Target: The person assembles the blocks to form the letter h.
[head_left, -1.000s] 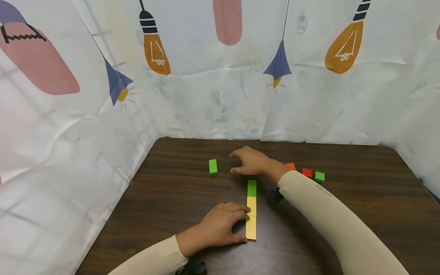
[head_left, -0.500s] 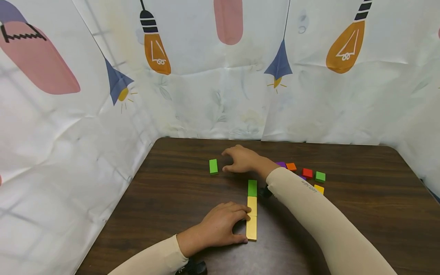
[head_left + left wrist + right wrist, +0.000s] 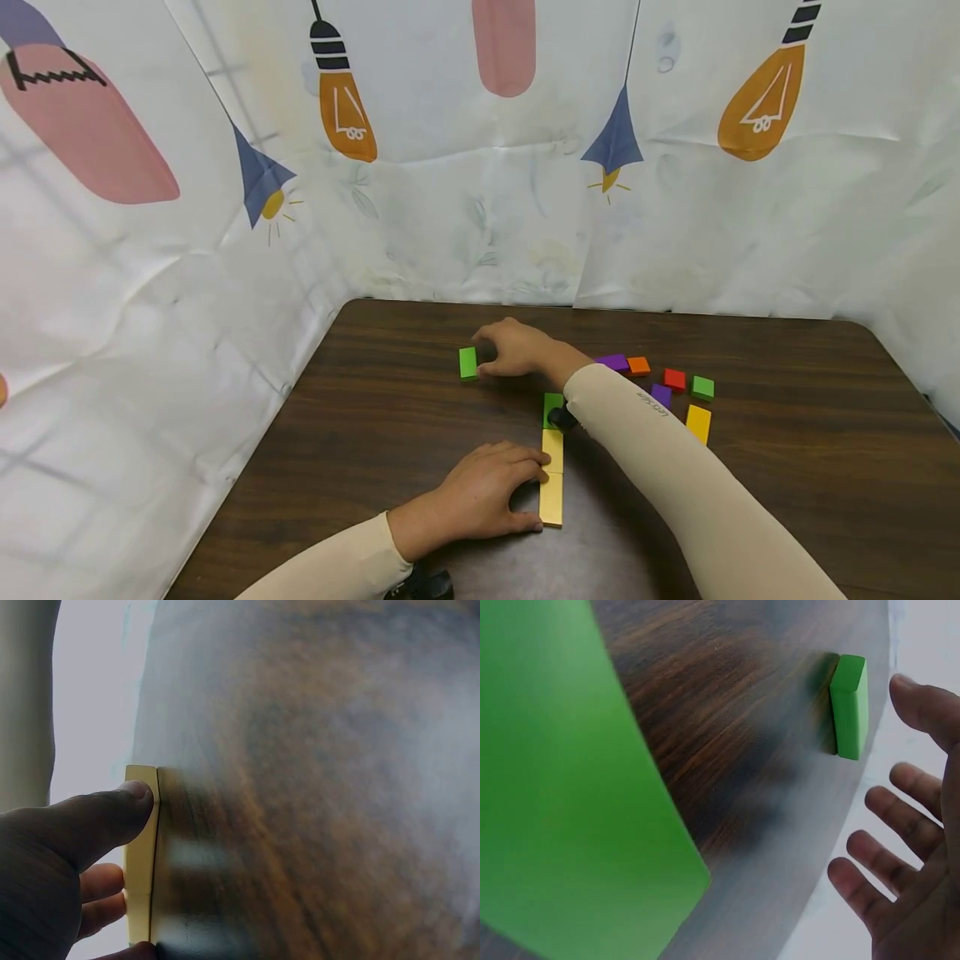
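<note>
Two yellow blocks, a far one and a near one, lie end to end in the head view. A green block continues the row at the far end, partly covered by the right wrist camera. My left hand rests its fingertips and thumb against the left side of the yellow blocks. In the left wrist view its thumb lies on a yellow block. My right hand, fingers spread and holding nothing, hovers just right of a separate green block. That block stands apart from the fingers in the right wrist view.
Beyond the right forearm lie purple blocks, an orange block, a red block, a green block and a yellow block. A printed curtain hangs behind the dark wooden table.
My right hand has moved left towards the separate green block, uncovering the purple and yellow blocks on the right. My left hand has stayed at the yellow blocks.
</note>
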The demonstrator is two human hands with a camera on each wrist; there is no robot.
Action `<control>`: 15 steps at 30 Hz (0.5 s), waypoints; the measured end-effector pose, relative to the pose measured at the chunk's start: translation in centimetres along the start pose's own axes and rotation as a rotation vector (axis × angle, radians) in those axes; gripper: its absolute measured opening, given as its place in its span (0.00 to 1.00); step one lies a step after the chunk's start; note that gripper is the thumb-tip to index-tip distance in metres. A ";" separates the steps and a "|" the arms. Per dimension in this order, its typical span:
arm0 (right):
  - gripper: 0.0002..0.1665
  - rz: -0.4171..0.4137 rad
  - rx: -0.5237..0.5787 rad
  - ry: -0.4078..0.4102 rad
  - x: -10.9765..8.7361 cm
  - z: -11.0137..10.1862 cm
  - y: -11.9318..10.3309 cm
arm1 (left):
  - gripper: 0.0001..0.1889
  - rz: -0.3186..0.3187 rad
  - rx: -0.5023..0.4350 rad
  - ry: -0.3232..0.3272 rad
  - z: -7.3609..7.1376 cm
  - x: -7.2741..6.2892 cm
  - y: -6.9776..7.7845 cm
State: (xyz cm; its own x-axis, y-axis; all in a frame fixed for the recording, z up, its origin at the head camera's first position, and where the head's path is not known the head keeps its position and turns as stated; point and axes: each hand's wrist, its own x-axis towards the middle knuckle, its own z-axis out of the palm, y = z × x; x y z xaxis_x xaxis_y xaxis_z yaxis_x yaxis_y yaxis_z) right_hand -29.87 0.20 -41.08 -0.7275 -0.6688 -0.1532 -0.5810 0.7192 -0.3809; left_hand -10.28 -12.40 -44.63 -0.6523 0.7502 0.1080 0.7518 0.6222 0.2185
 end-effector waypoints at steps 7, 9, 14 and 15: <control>0.38 -0.008 0.007 -0.003 0.6 0.4 -0.2 | 0.25 0.004 0.000 0.001 -0.1 0.0 0.0; 0.38 -0.011 0.005 -0.006 0.7 0.4 -0.3 | 0.25 0.006 0.003 0.005 0.0 0.0 0.0; 0.39 -0.001 -0.001 -0.026 0.8 0.6 -0.7 | 0.25 0.009 0.003 0.013 0.0 -0.1 0.1; 0.39 0.001 0.000 -0.030 0.8 0.7 -0.7 | 0.25 0.010 0.002 0.014 -0.1 -0.1 0.1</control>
State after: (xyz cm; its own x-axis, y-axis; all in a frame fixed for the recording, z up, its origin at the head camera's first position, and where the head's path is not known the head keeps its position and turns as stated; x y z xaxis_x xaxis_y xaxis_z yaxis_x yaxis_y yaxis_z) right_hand -29.78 -0.99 -41.56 -0.7172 -0.6731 -0.1807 -0.5802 0.7203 -0.3803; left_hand -10.16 -12.43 -44.57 -0.6463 0.7530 0.1235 0.7582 0.6154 0.2155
